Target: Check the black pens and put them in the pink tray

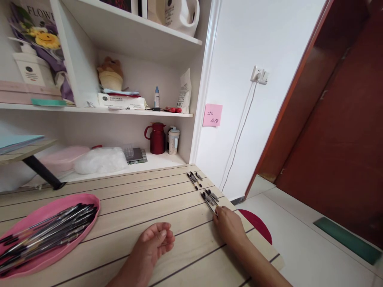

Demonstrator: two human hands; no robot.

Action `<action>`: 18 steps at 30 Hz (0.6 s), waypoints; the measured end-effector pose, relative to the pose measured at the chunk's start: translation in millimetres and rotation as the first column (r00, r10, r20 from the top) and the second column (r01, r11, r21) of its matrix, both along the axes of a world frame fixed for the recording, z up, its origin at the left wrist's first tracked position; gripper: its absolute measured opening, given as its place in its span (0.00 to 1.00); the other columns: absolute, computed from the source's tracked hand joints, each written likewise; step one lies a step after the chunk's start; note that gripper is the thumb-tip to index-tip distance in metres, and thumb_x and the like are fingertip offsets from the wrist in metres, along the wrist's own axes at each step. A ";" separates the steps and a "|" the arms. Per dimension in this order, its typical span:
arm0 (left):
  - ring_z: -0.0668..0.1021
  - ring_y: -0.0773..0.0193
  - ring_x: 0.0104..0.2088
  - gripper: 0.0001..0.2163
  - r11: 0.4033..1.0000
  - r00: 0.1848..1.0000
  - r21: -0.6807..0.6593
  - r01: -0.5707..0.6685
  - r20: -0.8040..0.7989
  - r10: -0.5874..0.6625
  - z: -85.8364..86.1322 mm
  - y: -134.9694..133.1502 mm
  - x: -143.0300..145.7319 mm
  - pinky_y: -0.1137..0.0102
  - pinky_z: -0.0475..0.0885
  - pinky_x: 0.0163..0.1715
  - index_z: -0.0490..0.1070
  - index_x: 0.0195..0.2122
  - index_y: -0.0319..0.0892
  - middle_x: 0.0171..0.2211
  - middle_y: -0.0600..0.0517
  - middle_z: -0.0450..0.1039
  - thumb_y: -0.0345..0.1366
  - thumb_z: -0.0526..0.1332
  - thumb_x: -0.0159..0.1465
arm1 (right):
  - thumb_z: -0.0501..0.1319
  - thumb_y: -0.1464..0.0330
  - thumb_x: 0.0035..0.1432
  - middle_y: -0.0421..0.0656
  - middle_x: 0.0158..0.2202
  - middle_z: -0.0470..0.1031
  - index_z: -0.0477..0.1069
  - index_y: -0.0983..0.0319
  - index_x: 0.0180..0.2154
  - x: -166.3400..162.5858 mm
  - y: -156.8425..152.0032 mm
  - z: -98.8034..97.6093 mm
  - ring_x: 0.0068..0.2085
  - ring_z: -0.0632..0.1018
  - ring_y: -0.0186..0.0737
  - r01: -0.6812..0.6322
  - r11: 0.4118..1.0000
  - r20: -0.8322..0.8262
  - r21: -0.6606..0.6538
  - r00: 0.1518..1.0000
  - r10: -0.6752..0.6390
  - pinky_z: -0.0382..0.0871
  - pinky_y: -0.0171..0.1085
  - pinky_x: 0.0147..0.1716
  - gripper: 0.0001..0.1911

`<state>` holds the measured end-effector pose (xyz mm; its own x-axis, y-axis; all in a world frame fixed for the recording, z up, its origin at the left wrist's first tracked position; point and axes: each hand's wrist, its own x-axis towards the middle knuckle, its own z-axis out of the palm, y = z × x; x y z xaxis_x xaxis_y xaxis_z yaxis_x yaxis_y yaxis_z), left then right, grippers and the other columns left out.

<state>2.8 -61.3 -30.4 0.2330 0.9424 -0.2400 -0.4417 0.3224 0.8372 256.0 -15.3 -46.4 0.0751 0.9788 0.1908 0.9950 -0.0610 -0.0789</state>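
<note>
Pens [209, 198] lie near the desk [143, 203] edge, and my right hand [229, 225] touches their ends, fingers bent. My left hand [154, 243] rests half curled, holding nothing. More pens fill a pink tray [44, 215].

Red jug [156, 138], pink note [212, 115], wall socket [259, 74]

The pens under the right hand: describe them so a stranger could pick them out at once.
Start at the slatted wooden table and go to its right edge, near the white wall. Two small groups of black pens lie there; the wanted pens are the nearer group, with the right hand touching their near end. The farther group lies untouched, and the pink tray of pens sits far left.
</note>
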 end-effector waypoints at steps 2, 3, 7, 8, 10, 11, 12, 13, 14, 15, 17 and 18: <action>0.73 0.64 0.33 0.09 1.000 1.000 -0.001 0.003 -0.001 -0.003 -0.5 0.3 -0.1 0.65 0.66 0.40 0.69 0.35 0.39 0.30 0.49 0.71 0.34 0.61 0.53 | 0.48 0.69 0.57 0.48 0.29 0.72 0.68 0.65 0.28 -0.6 0.6 0.6 0.31 0.73 0.39 0.004 1.000 -0.001 -0.003 1.000 -0.004 0.53 0.34 0.26 0.13; 0.73 0.64 0.33 0.09 1.000 1.000 -0.002 0.007 0.000 -0.007 -0.9 0.5 -0.2 0.65 0.66 0.40 0.69 0.35 0.39 0.30 0.49 0.71 0.34 0.61 0.53 | 0.47 0.69 0.57 0.47 0.29 0.71 0.68 0.65 0.28 -0.9 0.7 0.7 0.31 0.73 0.39 0.008 1.000 -0.001 -0.006 1.000 -0.008 0.53 0.34 0.25 0.13; 0.74 0.64 0.33 0.08 1.000 1.000 -0.002 0.014 0.003 -0.014 -1.5 0.9 -0.6 0.65 0.66 0.40 0.69 0.35 0.39 0.30 0.49 0.71 0.34 0.60 0.53 | 0.47 0.68 0.58 0.48 0.30 0.71 0.68 0.65 0.28 -1.6 1.3 0.8 0.30 0.73 0.38 0.011 1.000 0.003 -0.020 1.000 -0.011 0.52 0.34 0.24 0.15; 0.74 0.64 0.33 0.08 1.000 1.000 0.000 0.013 0.003 -0.013 -1.1 0.7 -0.4 0.65 0.66 0.40 0.69 0.35 0.39 0.30 0.49 0.71 0.34 0.60 0.53 | 0.46 0.67 0.58 0.48 0.30 0.71 0.68 0.65 0.28 -1.8 1.4 0.9 0.30 0.73 0.38 0.007 1.000 0.003 -0.020 1.000 -0.007 0.52 0.34 0.24 0.15; 0.74 0.64 0.33 0.08 1.000 1.000 0.001 0.003 0.001 -0.003 0.1 -0.1 0.1 0.65 0.66 0.40 0.69 0.35 0.39 0.30 0.49 0.71 0.34 0.60 0.53 | 0.46 0.67 0.58 0.47 0.29 0.71 0.68 0.65 0.28 -2.4 1.4 1.3 0.29 0.72 0.37 -0.002 1.000 -0.002 -0.018 1.000 0.002 0.52 0.34 0.24 0.15; 0.74 0.64 0.33 0.08 1.000 1.000 0.001 -0.003 -0.001 0.003 0.8 -0.4 0.5 0.65 0.66 0.40 0.69 0.35 0.39 0.30 0.49 0.71 0.34 0.61 0.53 | 0.46 0.67 0.58 0.47 0.29 0.71 0.68 0.65 0.27 -2.7 1.3 1.5 0.29 0.72 0.37 -0.004 1.000 -0.008 -0.013 1.000 0.004 0.52 0.33 0.24 0.15; 0.74 0.64 0.33 0.08 1.000 1.000 -0.001 -0.006 -0.002 0.006 1.3 -0.7 0.8 0.64 0.66 0.40 0.69 0.35 0.39 0.29 0.49 0.71 0.34 0.61 0.53 | 0.47 0.67 0.58 0.47 0.29 0.71 0.68 0.65 0.27 -3.0 1.1 1.7 0.29 0.72 0.37 -0.004 1.000 -0.013 -0.008 1.000 0.004 0.52 0.33 0.24 0.15; 0.74 0.64 0.32 0.09 1.000 1.000 -0.002 -0.007 -0.003 0.007 1.6 -0.8 1.1 0.65 0.66 0.39 0.69 0.34 0.39 0.29 0.49 0.71 0.34 0.61 0.53 | 0.47 0.68 0.58 0.47 0.29 0.70 0.68 0.65 0.27 -3.0 0.7 1.8 0.29 0.72 0.36 -0.003 1.000 -0.018 -0.003 1.000 0.003 0.52 0.33 0.24 0.15; 0.74 0.64 0.32 0.09 1.000 1.000 -0.002 -0.006 -0.004 0.006 1.6 -0.8 1.2 0.65 0.67 0.39 0.69 0.34 0.39 0.29 0.49 0.71 0.34 0.61 0.52 | 0.47 0.68 0.58 0.47 0.29 0.70 0.68 0.65 0.27 -2.8 0.3 1.9 0.29 0.72 0.36 -0.002 1.000 -0.022 0.005 1.000 0.002 0.52 0.34 0.24 0.14; 0.74 0.64 0.32 0.09 1.000 1.000 -0.003 -0.003 -0.005 0.003 1.3 -0.6 1.1 0.65 0.67 0.39 0.69 0.34 0.39 0.29 0.49 0.71 0.34 0.61 0.52 | 0.47 0.68 0.58 0.47 0.29 0.70 0.67 0.65 0.27 -2.2 -0.4 1.8 0.29 0.72 0.36 -0.004 1.000 -0.023 0.015 1.000 0.004 0.52 0.34 0.24 0.14; 0.74 0.64 0.32 0.09 1.000 1.000 -0.001 0.006 -0.004 -0.006 0.4 0.1 0.5 0.65 0.67 0.39 0.70 0.34 0.38 0.29 0.49 0.71 0.33 0.62 0.52 | 0.48 0.68 0.57 0.46 0.29 0.70 0.67 0.64 0.28 -0.2 -2.7 1.5 0.28 0.72 0.36 -0.013 0.999 -0.020 0.044 1.000 0.014 0.51 0.34 0.23 0.13; 0.74 0.64 0.32 0.09 1.000 1.000 0.000 0.009 -0.003 -0.009 -0.1 0.4 0.1 0.65 0.67 0.39 0.69 0.34 0.39 0.29 0.49 0.71 0.34 0.62 0.52 | 0.48 0.68 0.57 0.46 0.29 0.70 0.66 0.64 0.28 1.0 -4.7 1.2 0.28 0.72 0.36 -0.018 0.998 -0.014 0.062 1.000 0.019 0.51 0.34 0.23 0.12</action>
<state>2.9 -60.9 -30.5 0.2411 0.9402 -0.2407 -0.4366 0.3266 0.8383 257.0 -20.0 -45.3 0.0609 0.9664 0.2496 0.9946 -0.0376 -0.0969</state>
